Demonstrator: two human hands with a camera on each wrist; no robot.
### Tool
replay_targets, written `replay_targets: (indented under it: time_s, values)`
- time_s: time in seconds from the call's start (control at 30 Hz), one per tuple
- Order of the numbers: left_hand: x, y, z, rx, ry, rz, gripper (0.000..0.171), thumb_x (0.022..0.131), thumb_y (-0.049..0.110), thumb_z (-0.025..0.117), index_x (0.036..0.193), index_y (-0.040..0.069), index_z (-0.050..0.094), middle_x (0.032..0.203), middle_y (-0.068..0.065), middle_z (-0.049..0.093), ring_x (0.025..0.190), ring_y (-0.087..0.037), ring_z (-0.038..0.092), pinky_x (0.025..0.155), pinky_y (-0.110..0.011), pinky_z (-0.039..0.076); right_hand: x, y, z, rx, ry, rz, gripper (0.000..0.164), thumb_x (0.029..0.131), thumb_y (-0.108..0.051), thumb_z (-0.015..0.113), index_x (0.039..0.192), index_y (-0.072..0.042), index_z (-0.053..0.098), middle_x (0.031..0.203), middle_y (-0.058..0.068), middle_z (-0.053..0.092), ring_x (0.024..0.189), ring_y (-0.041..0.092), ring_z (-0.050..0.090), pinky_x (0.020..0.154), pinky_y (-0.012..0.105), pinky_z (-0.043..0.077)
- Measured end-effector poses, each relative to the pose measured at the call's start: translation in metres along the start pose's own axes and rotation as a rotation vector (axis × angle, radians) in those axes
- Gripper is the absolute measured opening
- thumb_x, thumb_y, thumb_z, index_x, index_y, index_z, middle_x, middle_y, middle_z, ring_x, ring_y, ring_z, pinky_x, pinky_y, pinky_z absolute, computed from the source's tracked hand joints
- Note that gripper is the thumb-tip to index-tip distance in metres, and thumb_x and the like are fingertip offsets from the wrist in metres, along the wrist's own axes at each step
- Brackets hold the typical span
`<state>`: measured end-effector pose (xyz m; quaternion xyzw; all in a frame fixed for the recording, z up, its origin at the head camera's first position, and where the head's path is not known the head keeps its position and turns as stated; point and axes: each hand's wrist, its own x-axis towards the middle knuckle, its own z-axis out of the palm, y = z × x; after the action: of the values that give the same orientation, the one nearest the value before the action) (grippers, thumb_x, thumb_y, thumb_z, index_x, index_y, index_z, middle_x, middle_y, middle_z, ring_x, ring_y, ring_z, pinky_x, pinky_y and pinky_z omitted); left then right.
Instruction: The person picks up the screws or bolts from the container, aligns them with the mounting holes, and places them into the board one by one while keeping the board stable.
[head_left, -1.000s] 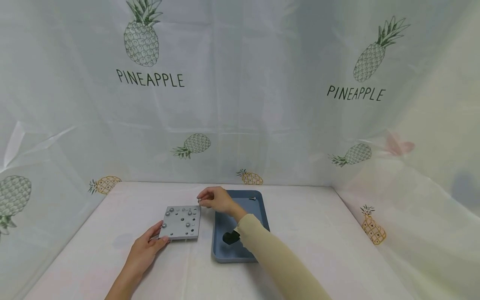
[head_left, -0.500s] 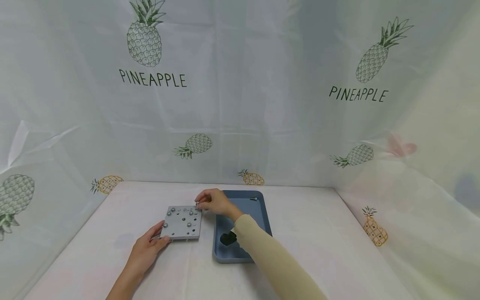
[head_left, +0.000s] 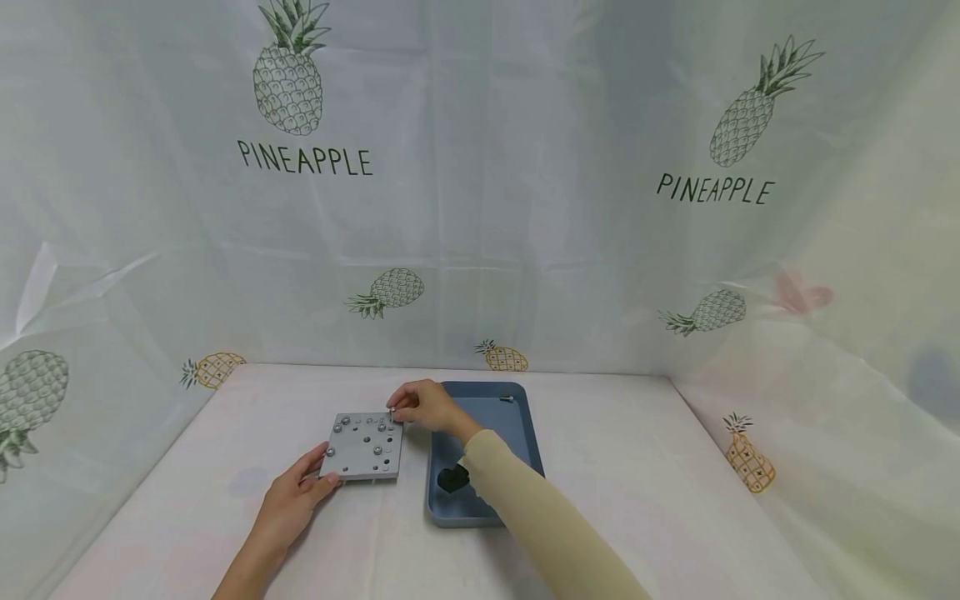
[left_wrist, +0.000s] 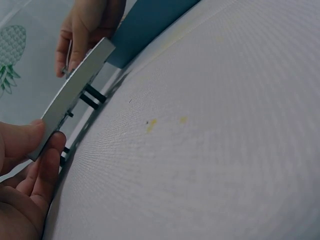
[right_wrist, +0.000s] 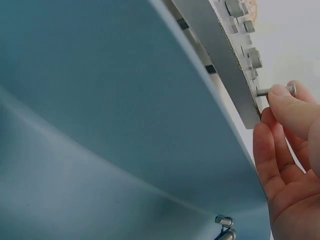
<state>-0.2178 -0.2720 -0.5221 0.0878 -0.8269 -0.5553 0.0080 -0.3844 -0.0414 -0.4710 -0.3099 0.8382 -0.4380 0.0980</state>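
A grey metal plate [head_left: 358, 460] with holes and several bolt heads lies left of the tray, raised slightly off the table. My left hand [head_left: 288, 504] grips its near left corner, thumb on top and fingers beneath in the left wrist view. At the far right corner, my right hand [head_left: 433, 406] pinches a silver bolt [right_wrist: 263, 92] by its head end. The bolt's threaded tip meets the plate's top face in the right wrist view; whether it is inside a hole I cannot tell. Threaded shanks [left_wrist: 91, 98] stick out below the plate.
Right of the plate stands a blue tray [head_left: 524, 421], partly under my right forearm. A loose bolt [head_left: 507, 398] lies at its far end. A black patch [head_left: 452, 478] shows beside the sleeve. A patterned curtain [head_left: 540, 217] hangs behind the table.
My right hand has moved slightly left and down, bringing the bolt from beside the plate's far right corner onto it. My left hand keeps its grip on the plate.
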Motion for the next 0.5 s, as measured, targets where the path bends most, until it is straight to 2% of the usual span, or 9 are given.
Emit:
replay_targets:
  time_s: [0.2,0.5]
  values:
    - [-0.0001,-0.0007,-0.0005,0.015,-0.006,0.003,0.071,0.107,0.029,0.067,0.166,0.008,0.034,0.159,-0.022,0.051,0.133,-0.028,0.065,0.118,-0.055,0.041,0.0008,0.0,-0.0003,-0.013,-0.006,-0.003,0.012,0.097,-0.008,0.078,0.108,-0.01,0.079,0.092,-0.005,0.074,0.08,0.003,0.063,0.07,0.018,0.052]
    - [0.0007,-0.0006,-0.0002,0.019,-0.006,0.006,0.072,0.107,0.03,0.067,0.166,0.008,0.034,0.159,-0.023,0.051,0.133,-0.028,0.065,0.117,-0.052,0.043,0.0017,0.0018,0.0001,-0.042,-0.006,-0.007,0.012,0.096,-0.006,0.079,0.107,-0.01,0.079,0.093,-0.003,0.075,0.08,0.003,0.064,0.071,0.018,0.053]
